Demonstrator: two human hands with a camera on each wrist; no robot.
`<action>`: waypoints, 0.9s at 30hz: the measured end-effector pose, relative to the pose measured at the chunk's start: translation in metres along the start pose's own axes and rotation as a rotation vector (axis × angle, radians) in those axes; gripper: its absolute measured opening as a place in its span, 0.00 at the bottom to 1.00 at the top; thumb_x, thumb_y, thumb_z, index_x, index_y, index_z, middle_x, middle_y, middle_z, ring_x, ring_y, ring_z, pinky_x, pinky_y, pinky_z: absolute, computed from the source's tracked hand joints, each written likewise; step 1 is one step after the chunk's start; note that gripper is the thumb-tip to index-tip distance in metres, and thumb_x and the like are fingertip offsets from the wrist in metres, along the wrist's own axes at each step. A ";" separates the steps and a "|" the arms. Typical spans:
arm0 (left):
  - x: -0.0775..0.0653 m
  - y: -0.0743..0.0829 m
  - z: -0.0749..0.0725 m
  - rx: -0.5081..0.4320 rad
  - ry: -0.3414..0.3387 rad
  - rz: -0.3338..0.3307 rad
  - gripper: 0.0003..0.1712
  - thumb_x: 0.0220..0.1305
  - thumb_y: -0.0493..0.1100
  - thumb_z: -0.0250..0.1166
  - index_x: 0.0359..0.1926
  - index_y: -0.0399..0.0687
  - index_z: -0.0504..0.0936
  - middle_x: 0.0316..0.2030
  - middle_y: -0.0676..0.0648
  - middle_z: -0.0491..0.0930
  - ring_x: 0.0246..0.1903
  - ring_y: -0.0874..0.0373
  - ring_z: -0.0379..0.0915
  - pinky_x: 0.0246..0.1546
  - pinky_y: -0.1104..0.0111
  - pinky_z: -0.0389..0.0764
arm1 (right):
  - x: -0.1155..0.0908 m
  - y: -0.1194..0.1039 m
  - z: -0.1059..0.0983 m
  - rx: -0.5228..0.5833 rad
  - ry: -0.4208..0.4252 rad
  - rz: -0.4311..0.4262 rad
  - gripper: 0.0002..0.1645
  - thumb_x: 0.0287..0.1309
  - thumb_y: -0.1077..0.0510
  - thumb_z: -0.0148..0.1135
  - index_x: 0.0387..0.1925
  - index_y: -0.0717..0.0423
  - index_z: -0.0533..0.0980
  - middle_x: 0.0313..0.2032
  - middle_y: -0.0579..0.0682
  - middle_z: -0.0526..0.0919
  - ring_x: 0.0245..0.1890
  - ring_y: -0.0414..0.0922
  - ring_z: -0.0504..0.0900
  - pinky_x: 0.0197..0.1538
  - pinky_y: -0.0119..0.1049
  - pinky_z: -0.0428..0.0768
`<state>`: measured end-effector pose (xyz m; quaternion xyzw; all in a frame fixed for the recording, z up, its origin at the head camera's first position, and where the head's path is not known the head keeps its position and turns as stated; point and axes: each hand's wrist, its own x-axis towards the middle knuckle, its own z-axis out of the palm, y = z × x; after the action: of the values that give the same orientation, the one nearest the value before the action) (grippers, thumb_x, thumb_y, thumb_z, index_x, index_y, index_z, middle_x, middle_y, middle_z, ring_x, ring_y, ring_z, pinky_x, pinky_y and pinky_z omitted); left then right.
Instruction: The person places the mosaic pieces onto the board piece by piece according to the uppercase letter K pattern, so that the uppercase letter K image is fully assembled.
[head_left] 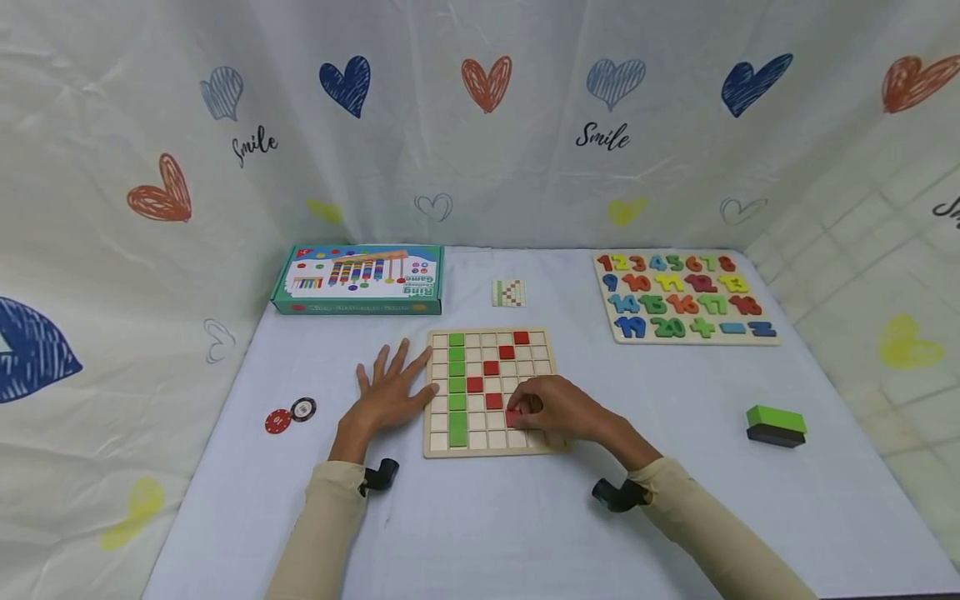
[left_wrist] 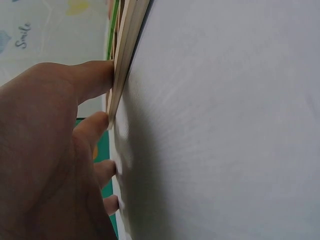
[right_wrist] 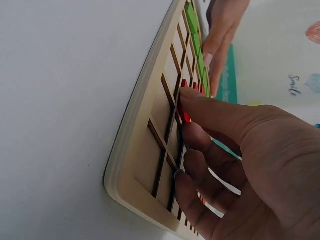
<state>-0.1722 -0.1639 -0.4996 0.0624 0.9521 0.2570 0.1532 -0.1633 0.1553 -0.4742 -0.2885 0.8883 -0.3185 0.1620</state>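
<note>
A wooden grid board [head_left: 480, 454] lies flat on the white table. Green tiles [head_left: 457, 384] fill one column near its left side, while red tiles [head_left: 491, 367] run diagonally across it. My left hand [head_left: 390, 398] rests at the left edge with fingers spread, its thumb against the board's side in the left wrist view. Over the lower right part, my right hand [head_left: 558, 408] pinches a red square tile [right_wrist: 184, 116] between thumb and index finger. That tile sits right at a grid cell, and the other fingertips rest low over the cells beside it.
Behind the board lies a small pattern card [head_left: 509, 293]. A ring game box [head_left: 356, 279] is at the back left, a number puzzle [head_left: 686, 297] at the back right. Two poker chips [head_left: 277, 422] lie left; a green-and-black block [head_left: 776, 425] is far right.
</note>
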 end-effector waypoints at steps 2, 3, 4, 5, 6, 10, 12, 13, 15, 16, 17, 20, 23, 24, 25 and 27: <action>0.000 0.000 0.000 0.004 0.000 0.000 0.44 0.77 0.63 0.57 0.86 0.64 0.52 0.87 0.43 0.34 0.84 0.35 0.19 0.73 0.28 0.20 | 0.000 0.001 0.000 0.012 0.000 0.003 0.12 0.60 0.53 0.80 0.44 0.49 0.88 0.30 0.37 0.81 0.33 0.38 0.76 0.37 0.32 0.78; 0.000 -0.001 0.000 0.008 -0.001 0.001 0.44 0.77 0.63 0.57 0.86 0.64 0.52 0.87 0.43 0.34 0.84 0.35 0.19 0.73 0.28 0.20 | 0.000 0.002 -0.001 0.022 0.003 0.006 0.13 0.61 0.53 0.79 0.46 0.49 0.88 0.30 0.37 0.81 0.34 0.39 0.77 0.37 0.32 0.78; 0.000 -0.001 -0.001 0.011 -0.003 0.002 0.44 0.77 0.63 0.57 0.86 0.64 0.52 0.87 0.43 0.34 0.84 0.35 0.19 0.73 0.28 0.20 | -0.001 0.003 -0.002 0.035 0.008 0.010 0.13 0.61 0.52 0.79 0.47 0.48 0.88 0.31 0.37 0.81 0.34 0.39 0.77 0.37 0.32 0.78; 0.000 -0.001 -0.001 0.013 -0.005 0.003 0.43 0.77 0.63 0.57 0.86 0.65 0.52 0.87 0.43 0.34 0.84 0.35 0.19 0.73 0.27 0.20 | -0.002 0.004 -0.005 0.046 0.015 0.015 0.14 0.62 0.52 0.79 0.47 0.49 0.87 0.31 0.37 0.82 0.34 0.39 0.77 0.37 0.32 0.78; 0.000 -0.001 -0.001 0.014 -0.006 0.004 0.43 0.78 0.62 0.57 0.86 0.65 0.52 0.87 0.43 0.34 0.84 0.35 0.19 0.73 0.27 0.20 | -0.004 0.006 -0.007 0.057 0.024 0.017 0.15 0.62 0.52 0.78 0.48 0.50 0.87 0.32 0.38 0.82 0.35 0.40 0.78 0.38 0.32 0.79; 0.000 0.000 -0.001 0.012 -0.010 0.004 0.43 0.78 0.62 0.57 0.86 0.64 0.52 0.87 0.43 0.34 0.84 0.35 0.19 0.73 0.27 0.21 | -0.014 0.013 -0.028 0.055 0.050 0.045 0.16 0.64 0.54 0.76 0.51 0.53 0.86 0.35 0.41 0.83 0.38 0.42 0.79 0.40 0.32 0.80; 0.000 0.001 -0.002 0.015 -0.012 0.000 0.43 0.78 0.63 0.57 0.86 0.65 0.52 0.87 0.43 0.34 0.84 0.35 0.19 0.73 0.28 0.21 | -0.021 0.018 -0.042 0.033 0.039 0.071 0.16 0.65 0.56 0.75 0.52 0.55 0.85 0.37 0.42 0.83 0.39 0.43 0.79 0.41 0.34 0.81; 0.000 0.001 -0.001 0.014 -0.012 -0.001 0.44 0.78 0.63 0.58 0.86 0.65 0.52 0.87 0.43 0.34 0.84 0.35 0.19 0.73 0.27 0.21 | -0.025 0.021 -0.048 0.019 0.025 0.093 0.16 0.65 0.56 0.75 0.52 0.55 0.85 0.38 0.43 0.84 0.40 0.43 0.79 0.42 0.34 0.81; 0.000 0.000 -0.001 0.009 -0.012 -0.002 0.44 0.77 0.63 0.58 0.86 0.65 0.52 0.87 0.43 0.34 0.84 0.35 0.19 0.73 0.27 0.20 | -0.034 0.027 -0.061 -0.004 -0.011 0.153 0.16 0.64 0.56 0.75 0.52 0.55 0.85 0.41 0.45 0.85 0.41 0.44 0.80 0.43 0.36 0.82; 0.001 0.000 0.000 0.012 -0.013 -0.004 0.44 0.77 0.63 0.58 0.86 0.65 0.52 0.87 0.43 0.33 0.84 0.35 0.19 0.73 0.28 0.20 | -0.038 0.029 -0.066 -0.011 -0.032 0.198 0.17 0.63 0.55 0.76 0.51 0.54 0.85 0.42 0.46 0.85 0.41 0.45 0.80 0.43 0.37 0.82; 0.001 0.000 0.000 0.013 -0.015 -0.007 0.45 0.77 0.64 0.58 0.86 0.65 0.51 0.87 0.43 0.33 0.84 0.35 0.18 0.73 0.28 0.20 | -0.042 0.032 -0.070 -0.020 -0.056 0.242 0.18 0.62 0.54 0.77 0.51 0.54 0.84 0.42 0.47 0.85 0.41 0.46 0.79 0.42 0.38 0.82; 0.001 0.000 0.000 0.013 -0.015 -0.009 0.45 0.76 0.64 0.59 0.86 0.66 0.51 0.87 0.44 0.33 0.84 0.36 0.18 0.73 0.28 0.19 | -0.053 0.040 -0.078 -0.044 -0.126 0.351 0.21 0.56 0.52 0.82 0.48 0.54 0.82 0.42 0.49 0.83 0.40 0.47 0.78 0.41 0.39 0.80; 0.003 -0.001 0.000 0.012 -0.014 -0.009 0.45 0.76 0.65 0.59 0.86 0.67 0.51 0.87 0.44 0.32 0.84 0.37 0.17 0.73 0.28 0.19 | -0.061 0.049 -0.080 -0.055 -0.175 0.386 0.23 0.52 0.51 0.84 0.44 0.53 0.80 0.41 0.49 0.80 0.42 0.48 0.76 0.41 0.41 0.78; 0.003 -0.002 0.000 0.011 -0.013 -0.007 0.46 0.76 0.65 0.59 0.86 0.67 0.51 0.87 0.44 0.32 0.84 0.36 0.18 0.73 0.28 0.19 | -0.063 0.051 -0.079 -0.051 -0.180 0.385 0.22 0.52 0.52 0.84 0.43 0.53 0.80 0.40 0.50 0.79 0.42 0.48 0.75 0.42 0.41 0.77; 0.003 -0.002 0.000 0.010 -0.012 -0.006 0.46 0.76 0.64 0.59 0.86 0.67 0.51 0.87 0.44 0.33 0.84 0.36 0.18 0.73 0.28 0.19 | -0.063 0.054 -0.079 -0.047 -0.182 0.381 0.21 0.52 0.52 0.84 0.42 0.52 0.80 0.40 0.49 0.78 0.43 0.48 0.75 0.43 0.41 0.77; 0.004 -0.003 0.001 0.010 -0.012 -0.006 0.46 0.76 0.65 0.59 0.86 0.67 0.51 0.87 0.44 0.33 0.84 0.36 0.18 0.73 0.28 0.20 | -0.064 0.058 -0.078 -0.037 -0.175 0.375 0.18 0.53 0.54 0.83 0.40 0.51 0.81 0.39 0.49 0.77 0.44 0.48 0.74 0.44 0.41 0.76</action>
<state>-0.1762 -0.1655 -0.5029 0.0620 0.9527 0.2513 0.1592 -0.1739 0.2678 -0.4475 -0.1478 0.9146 -0.2403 0.2897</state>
